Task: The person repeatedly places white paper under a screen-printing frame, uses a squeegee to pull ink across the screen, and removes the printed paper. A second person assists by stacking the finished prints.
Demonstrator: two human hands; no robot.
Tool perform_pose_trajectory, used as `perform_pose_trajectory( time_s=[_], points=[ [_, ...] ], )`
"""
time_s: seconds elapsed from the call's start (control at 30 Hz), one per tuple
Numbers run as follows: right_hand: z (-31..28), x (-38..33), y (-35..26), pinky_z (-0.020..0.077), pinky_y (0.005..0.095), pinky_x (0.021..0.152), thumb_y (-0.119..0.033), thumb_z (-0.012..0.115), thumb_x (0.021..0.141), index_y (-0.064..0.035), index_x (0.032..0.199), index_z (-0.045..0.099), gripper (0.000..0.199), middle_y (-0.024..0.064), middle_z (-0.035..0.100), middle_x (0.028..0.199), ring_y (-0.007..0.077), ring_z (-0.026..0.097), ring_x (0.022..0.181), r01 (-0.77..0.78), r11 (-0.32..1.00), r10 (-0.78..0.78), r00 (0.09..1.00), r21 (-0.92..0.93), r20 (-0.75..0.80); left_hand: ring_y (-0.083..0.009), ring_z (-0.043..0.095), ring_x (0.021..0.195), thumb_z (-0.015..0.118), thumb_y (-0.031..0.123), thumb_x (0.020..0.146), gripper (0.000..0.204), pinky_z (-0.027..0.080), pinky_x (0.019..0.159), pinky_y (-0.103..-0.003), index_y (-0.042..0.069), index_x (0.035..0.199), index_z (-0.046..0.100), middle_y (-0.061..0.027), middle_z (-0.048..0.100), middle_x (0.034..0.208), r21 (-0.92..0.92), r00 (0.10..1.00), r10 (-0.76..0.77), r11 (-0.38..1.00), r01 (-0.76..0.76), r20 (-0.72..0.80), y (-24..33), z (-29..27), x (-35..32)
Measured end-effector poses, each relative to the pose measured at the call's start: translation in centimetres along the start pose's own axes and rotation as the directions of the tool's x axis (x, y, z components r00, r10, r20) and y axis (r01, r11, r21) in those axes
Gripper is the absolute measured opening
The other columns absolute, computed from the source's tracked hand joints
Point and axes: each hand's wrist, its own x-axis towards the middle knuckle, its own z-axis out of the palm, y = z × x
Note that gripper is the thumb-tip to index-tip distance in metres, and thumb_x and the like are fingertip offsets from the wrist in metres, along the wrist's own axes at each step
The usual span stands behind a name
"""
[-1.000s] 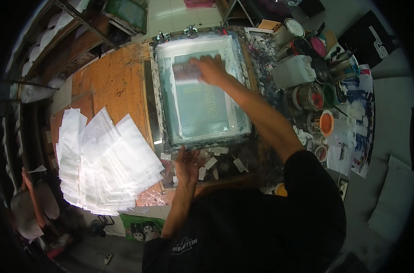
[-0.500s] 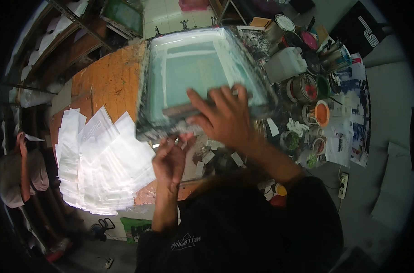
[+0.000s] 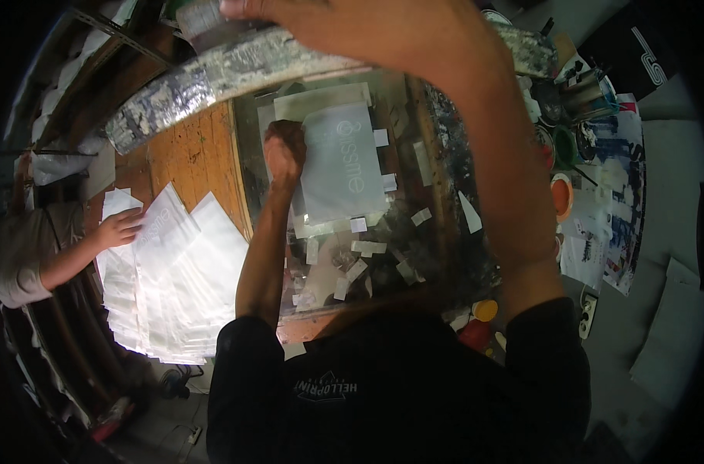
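My right hand [image 3: 352,27] is raised at the top, close to the camera, gripping the lifted screen printing frame [image 3: 236,66] by its paint-crusted near edge. A squeegee-like block [image 3: 205,22] lies by its fingertips; part of it is cut off by the picture's edge. Below the frame, a frosted plastic bag [image 3: 332,158] with pale printing lies flat on the glassy work board. My left hand [image 3: 286,151] is closed at the bag's left edge, its fingertips partly hidden. Small white tape pieces [image 3: 380,138] sit along the bag's right side.
Printed bags [image 3: 182,286] lie fanned on the wooden table [image 3: 193,151] at left, where another person's hand [image 3: 120,228] touches them. Several loose tape scraps [image 3: 367,247] dot the board's near part. Paint pots [image 3: 562,197] and stained paper [image 3: 615,185] stand at right.
The screen frame has tilted up toward me, uncovering the printed bag. My right hand rose with it; my left hand moved forward to the bag. The other person's hand reached the pile.
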Motion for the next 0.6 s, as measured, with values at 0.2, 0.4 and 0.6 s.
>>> perform_pose_trajectory(
  time_s=[0.2, 0.4, 0.6],
  points=[
    [-0.3, 0.6, -0.8, 0.0558, 0.0419, 0.07, -0.037, 0.061, 0.1, 0.002, 0.099, 0.075, 0.042, 0.0154, 0.068, 0.064, 0.0257, 0.068, 0.06, 0.125, 0.992, -0.128, 0.96, -0.03, -0.249, -0.0215, 0.069, 0.063, 0.073, 0.015, 0.088, 0.017, 0.055, 0.064, -0.035, 0.0, 0.096, 0.077, -0.0178, 0.073, 0.075, -0.159, 0.887, -0.461, 0.876, 0.456, 0.003, -2.5, -6.4, 2.2],
    [1.1, 2.3, 1.1, 0.053, 0.0414, 0.079, -0.053, 0.065, 0.094, -0.0051, 0.112, 0.073, 0.052, 0.0161, 0.074, 0.09, 0.0308, 0.071, 0.083, 0.115, 0.991, -0.129, 0.946, -0.063, -0.297, -0.0342, 0.073, 0.072, 0.069, 0.013, 0.086, 0.02, 0.056, 0.071, -0.043, -0.005, 0.094, 0.074, -0.023, 0.072, 0.077, 0.132, 0.807, -0.431, 0.846, 0.517, -0.404, -14.3, -15.2, 5.1],
    [2.3, 2.3, 1.8, 0.0542, 0.038, 0.071, -0.069, 0.065, 0.088, -0.0062, 0.123, 0.073, 0.072, 0.0137, 0.069, 0.067, 0.0251, 0.072, 0.069, 0.131, 0.991, -0.115, 0.937, 0.025, -0.331, -0.0484, 0.057, 0.122, 0.066, 0.022, 0.094, 0.043, 0.046, 0.103, -0.05, -0.008, 0.124, 0.063, -0.0354, 0.058, 0.128, 0.279, 0.678, -0.187, 0.81, 0.516, -0.71, -14.5, -23.0, 5.0]
  ],
)
